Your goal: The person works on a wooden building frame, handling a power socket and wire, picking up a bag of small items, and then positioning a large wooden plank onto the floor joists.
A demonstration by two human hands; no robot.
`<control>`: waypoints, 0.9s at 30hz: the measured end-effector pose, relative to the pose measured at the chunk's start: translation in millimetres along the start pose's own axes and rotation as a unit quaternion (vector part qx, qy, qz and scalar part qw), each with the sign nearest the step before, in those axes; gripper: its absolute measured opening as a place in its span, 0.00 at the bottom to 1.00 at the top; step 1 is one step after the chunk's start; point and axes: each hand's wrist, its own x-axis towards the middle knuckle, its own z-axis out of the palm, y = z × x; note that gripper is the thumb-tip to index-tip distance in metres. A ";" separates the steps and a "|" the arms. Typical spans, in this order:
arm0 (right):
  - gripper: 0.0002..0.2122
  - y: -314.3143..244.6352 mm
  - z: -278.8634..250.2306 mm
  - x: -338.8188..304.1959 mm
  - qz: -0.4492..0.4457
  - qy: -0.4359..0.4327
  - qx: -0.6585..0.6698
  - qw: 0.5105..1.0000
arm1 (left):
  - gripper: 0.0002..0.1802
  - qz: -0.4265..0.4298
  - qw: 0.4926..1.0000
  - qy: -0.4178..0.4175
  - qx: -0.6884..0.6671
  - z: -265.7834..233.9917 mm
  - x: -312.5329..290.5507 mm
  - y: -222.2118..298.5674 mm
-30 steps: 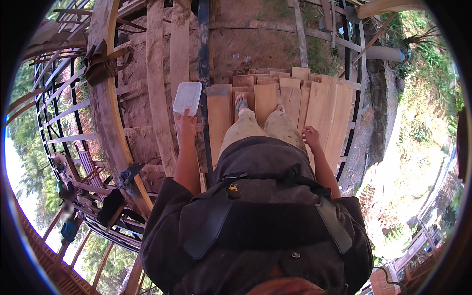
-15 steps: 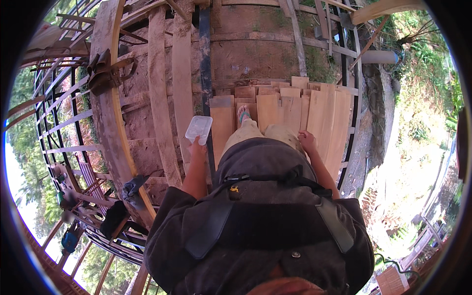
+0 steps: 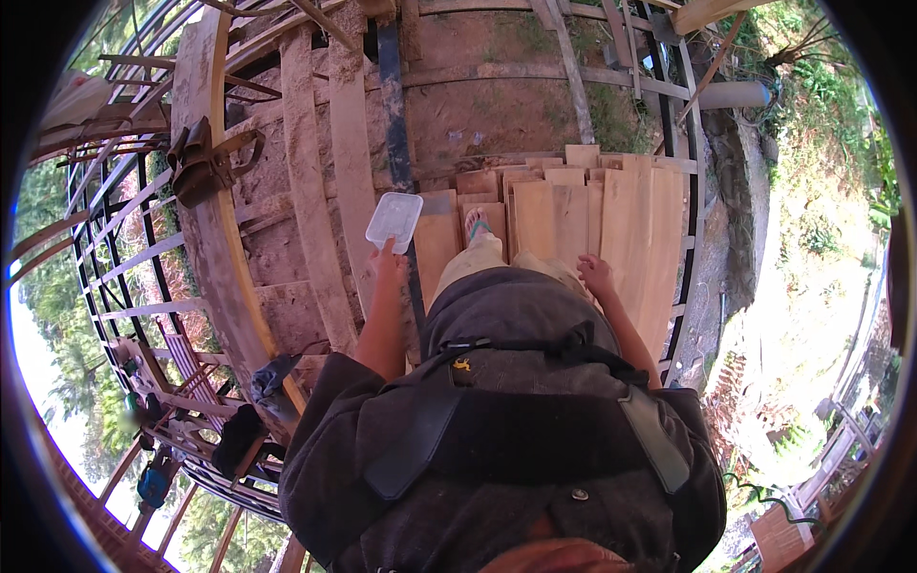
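A raised platform of wooden planks (image 3: 592, 229) sits above bare earth, framed by metal bars. Near the planks' left edge, the left hand (image 3: 390, 263) grips a clear plastic container (image 3: 394, 221). The right hand (image 3: 596, 274) hangs loosely curled, holding nothing, over the planks. A sandalled foot (image 3: 476, 226) stands on them.

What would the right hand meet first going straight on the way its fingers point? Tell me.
Probably the pale wooden planks ahead of the right hand: its fingers point forward over them. Depth is unclear, so how far above them it hangs cannot be told.

left hand (image 3: 389, 264) grip on clear plastic container (image 3: 394, 221) partly hidden, right foot unseen under leg
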 end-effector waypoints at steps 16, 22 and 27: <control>0.12 -0.9 -8.1 32.4 -0.116 0.098 -0.060 0.987 | 0.26 0.043 0.996 0.081 0.004 29.0 -64.3 24.9; 0.13 -21.3 -36.3 54.7 -0.020 0.181 -0.046 0.982 | 0.27 0.058 0.983 0.170 0.042 15.8 -16.5 29.1; 0.13 8.6 -48.7 86.5 0.015 0.207 -0.045 0.977 | 0.28 0.071 0.988 0.095 0.097 58.8 -16.5 40.2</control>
